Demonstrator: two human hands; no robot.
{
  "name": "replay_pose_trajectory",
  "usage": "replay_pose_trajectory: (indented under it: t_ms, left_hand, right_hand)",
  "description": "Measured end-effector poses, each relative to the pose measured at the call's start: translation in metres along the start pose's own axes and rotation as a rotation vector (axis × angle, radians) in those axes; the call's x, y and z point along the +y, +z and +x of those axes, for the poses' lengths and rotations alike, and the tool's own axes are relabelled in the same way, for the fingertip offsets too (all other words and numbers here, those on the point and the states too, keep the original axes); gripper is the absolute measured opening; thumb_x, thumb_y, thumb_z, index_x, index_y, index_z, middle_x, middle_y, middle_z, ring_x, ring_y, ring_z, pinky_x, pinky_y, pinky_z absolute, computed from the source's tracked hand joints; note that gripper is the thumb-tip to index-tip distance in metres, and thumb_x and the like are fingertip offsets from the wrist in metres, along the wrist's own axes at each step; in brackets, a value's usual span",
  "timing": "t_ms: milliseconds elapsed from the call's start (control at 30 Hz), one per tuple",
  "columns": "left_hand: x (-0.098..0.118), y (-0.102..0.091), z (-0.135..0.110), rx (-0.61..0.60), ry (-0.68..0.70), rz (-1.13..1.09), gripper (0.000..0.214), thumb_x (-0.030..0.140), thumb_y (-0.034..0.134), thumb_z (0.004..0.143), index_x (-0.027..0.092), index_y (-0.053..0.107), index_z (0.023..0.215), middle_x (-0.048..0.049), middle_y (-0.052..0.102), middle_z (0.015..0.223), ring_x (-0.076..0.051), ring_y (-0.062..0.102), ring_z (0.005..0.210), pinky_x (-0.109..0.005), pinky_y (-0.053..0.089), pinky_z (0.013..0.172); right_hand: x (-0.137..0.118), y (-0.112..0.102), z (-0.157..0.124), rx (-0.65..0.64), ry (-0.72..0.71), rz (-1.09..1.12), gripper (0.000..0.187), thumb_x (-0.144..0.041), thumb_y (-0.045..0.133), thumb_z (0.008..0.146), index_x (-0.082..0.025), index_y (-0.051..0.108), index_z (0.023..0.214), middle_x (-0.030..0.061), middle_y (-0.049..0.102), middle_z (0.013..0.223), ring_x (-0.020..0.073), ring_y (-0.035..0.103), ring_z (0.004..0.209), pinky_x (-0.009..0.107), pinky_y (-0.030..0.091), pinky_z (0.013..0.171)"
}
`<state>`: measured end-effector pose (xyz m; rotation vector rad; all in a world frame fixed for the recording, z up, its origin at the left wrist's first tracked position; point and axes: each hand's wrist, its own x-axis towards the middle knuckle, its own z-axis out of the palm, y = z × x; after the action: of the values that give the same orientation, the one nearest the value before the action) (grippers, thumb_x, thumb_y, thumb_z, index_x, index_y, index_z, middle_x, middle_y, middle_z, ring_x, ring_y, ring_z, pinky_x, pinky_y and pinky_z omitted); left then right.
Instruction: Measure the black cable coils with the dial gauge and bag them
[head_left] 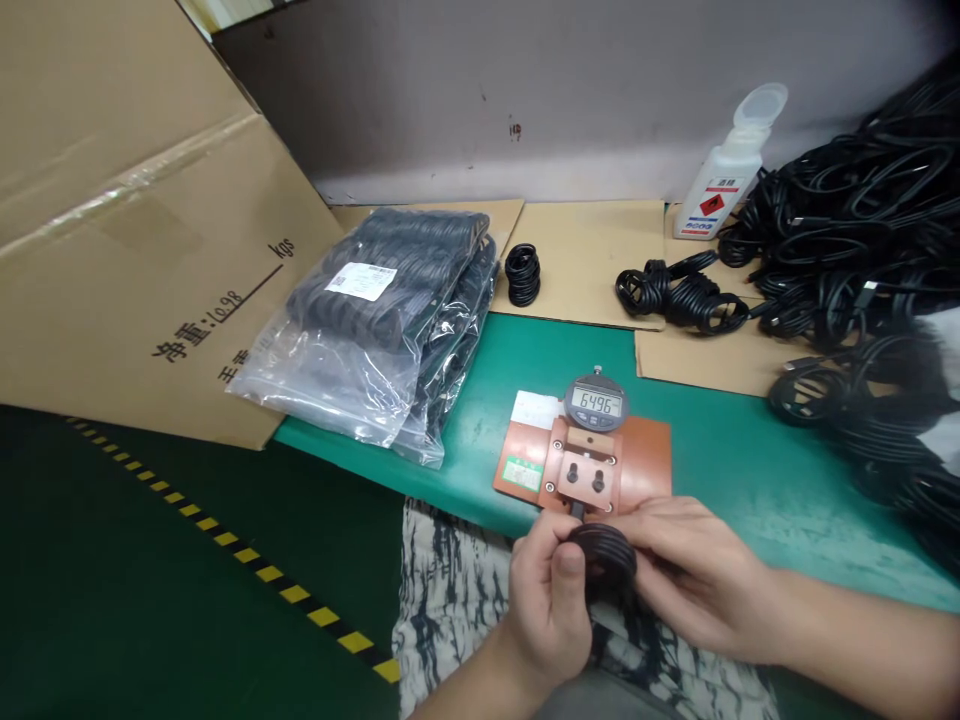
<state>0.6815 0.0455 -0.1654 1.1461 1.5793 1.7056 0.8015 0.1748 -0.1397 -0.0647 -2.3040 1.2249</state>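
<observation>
Both hands closed on stack of black rings (604, 550): left hand (551, 600) thumb pressed on top, right hand (690, 575) cupping the side, likely to keep the stack together. Rings held at table (720, 470) edge, just before gauge (596, 403).

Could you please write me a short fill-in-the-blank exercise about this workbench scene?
1. The left hand and right hand together hold a stack of black ____.
2. The gauge display shows the digits ____.
3. The bags lie on the gauge's ____ side.
4. The table top is ____.
Missing: rings; 6496; left; green.
</observation>
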Motion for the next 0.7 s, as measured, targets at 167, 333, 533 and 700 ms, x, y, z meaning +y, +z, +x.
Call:
replay_pose_trajectory:
  t_ms: [167,333,533,700]
  left_hand:
    - [-0.0001,-0.0001,0.0013,0.007,0.013,0.005,0.033,0.041,0.038,0.104,0.019,0.056,0.087,0.0011,0.055,0.069,-0.011,0.054,0.06,-0.021,0.041,0.058]
    - [-0.0007,-0.0012,0.0008,-0.001,0.008,0.005,0.033,0.04,0.039,0.103,0.018,0.057,0.087,0.0003,0.057,0.069,-0.012,0.056,0.061,-0.021,0.042,0.058]
    - [-0.0024,-0.0015,0.0003,-0.002,0.0,0.008,0.033,0.041,0.039,0.103,0.019,0.057,0.087,0.0008,0.057,0.069,-0.012,0.055,0.06,-0.021,0.041,0.058]
    - [-0.003,-0.0012,-0.0003,-0.004,-0.013,0.002,0.034,0.041,0.039,0.104,0.018,0.057,0.086,0.0002,0.058,0.069,-0.012,0.057,0.061,-0.021,0.042,0.059]
  right_hand:
    - [-0.0008,-0.0002,0.0026,-0.004,0.007,0.004,0.032,-0.002,0.046,0.088,-0.019,0.061,0.11,0.0046,0.072,0.074,0.0175,0.066,0.059,0.028,0.046,0.053]
    - [0.0,0.0003,0.002,-0.002,0.005,-0.004,0.031,-0.003,0.045,0.088,-0.018,0.061,0.109,0.0027,0.069,0.069,0.0172,0.065,0.057,0.027,0.046,0.053]
    - [-0.0008,0.0002,0.0003,-0.007,0.005,-0.001,0.029,-0.003,0.045,0.088,-0.018,0.061,0.107,0.0038,0.07,0.07,0.0172,0.067,0.06,0.027,0.049,0.055]
    - [-0.002,0.0,0.0023,0.01,0.008,-0.017,0.026,-0.006,0.044,0.091,-0.017,0.063,0.105,0.0033,0.067,0.064,0.0175,0.068,0.06,0.026,0.052,0.057]
